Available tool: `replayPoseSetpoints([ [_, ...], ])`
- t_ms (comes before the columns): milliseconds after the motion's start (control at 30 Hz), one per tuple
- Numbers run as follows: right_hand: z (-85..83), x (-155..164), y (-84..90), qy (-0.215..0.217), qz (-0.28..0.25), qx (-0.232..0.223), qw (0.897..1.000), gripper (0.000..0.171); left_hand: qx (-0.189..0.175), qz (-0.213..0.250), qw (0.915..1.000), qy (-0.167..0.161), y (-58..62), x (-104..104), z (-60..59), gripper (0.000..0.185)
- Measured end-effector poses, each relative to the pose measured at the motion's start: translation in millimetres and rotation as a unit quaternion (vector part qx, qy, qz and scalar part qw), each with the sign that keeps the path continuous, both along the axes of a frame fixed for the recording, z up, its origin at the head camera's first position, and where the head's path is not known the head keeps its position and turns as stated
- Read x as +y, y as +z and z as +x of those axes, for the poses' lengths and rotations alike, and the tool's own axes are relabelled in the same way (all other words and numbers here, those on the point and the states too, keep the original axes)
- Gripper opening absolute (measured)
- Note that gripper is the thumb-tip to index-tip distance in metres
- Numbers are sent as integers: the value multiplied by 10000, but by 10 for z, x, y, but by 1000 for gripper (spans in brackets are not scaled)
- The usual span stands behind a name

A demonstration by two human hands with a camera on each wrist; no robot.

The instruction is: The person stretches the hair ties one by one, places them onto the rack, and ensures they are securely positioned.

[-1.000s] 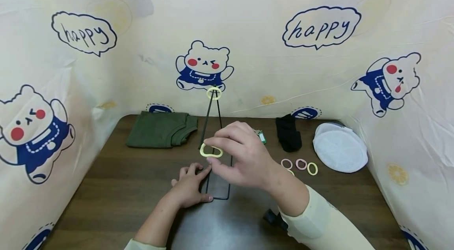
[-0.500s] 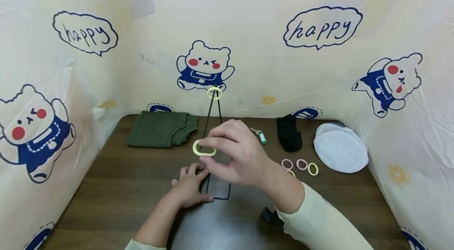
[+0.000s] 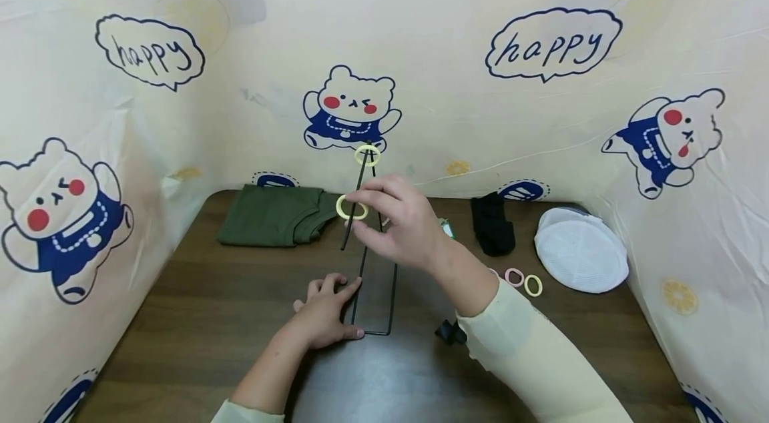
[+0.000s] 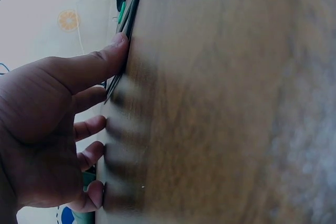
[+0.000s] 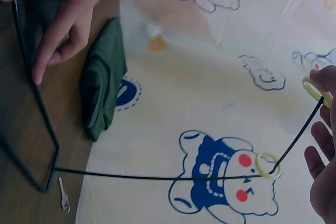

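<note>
My right hand [image 3: 360,211] pinches a yellow hair ring [image 3: 351,207] in the air beside the sloping rods of a black wire stand [image 3: 374,303], a little below its tip. Another yellow ring [image 3: 368,155] hangs on that tip. The right wrist view shows the held ring [image 5: 315,90] at my fingertips, near the rod end, and the hung ring [image 5: 268,164] further down the rod. My left hand [image 3: 327,306] lies flat on the brown table [image 3: 198,316], its straight fingers against the stand's base. Its thumb [image 4: 113,51] touches the base wire [image 4: 129,14].
A folded green cloth [image 3: 273,216] lies at the back left. A black cloth [image 3: 492,226] and a white mesh pouch [image 3: 579,249] lie at the back right. A pink ring [image 3: 513,276], a yellow ring [image 3: 533,285] and a green-tagged key [image 3: 446,228] are right of the stand. Printed curtains wall three sides.
My right hand has carried the yellow ring up and away from me, from near the stand's base to just below its tip. The left hand has stayed put.
</note>
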State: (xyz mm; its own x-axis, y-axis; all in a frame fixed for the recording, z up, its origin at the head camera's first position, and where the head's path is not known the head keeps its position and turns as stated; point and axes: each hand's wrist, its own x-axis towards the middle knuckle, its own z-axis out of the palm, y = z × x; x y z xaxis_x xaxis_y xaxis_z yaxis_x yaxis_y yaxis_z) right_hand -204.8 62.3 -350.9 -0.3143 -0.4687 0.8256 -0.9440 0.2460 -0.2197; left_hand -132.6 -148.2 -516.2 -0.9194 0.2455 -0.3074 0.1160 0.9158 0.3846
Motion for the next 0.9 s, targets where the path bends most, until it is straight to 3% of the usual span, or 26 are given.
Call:
replayPoseSetpoints([
  [567,-576,55,-39,-802,104,-754,9939,40,49,-19,10000,-10,-33,-2,10,100],
  [733,-596,101,-76,-921,97,-985,9908,41,95,-17,10000,-16,-26,-1,16,100],
  [900,-482,266,-113,-940,-1,-983,9907,40,321,3,9993,-168,-36,-15,15,98],
])
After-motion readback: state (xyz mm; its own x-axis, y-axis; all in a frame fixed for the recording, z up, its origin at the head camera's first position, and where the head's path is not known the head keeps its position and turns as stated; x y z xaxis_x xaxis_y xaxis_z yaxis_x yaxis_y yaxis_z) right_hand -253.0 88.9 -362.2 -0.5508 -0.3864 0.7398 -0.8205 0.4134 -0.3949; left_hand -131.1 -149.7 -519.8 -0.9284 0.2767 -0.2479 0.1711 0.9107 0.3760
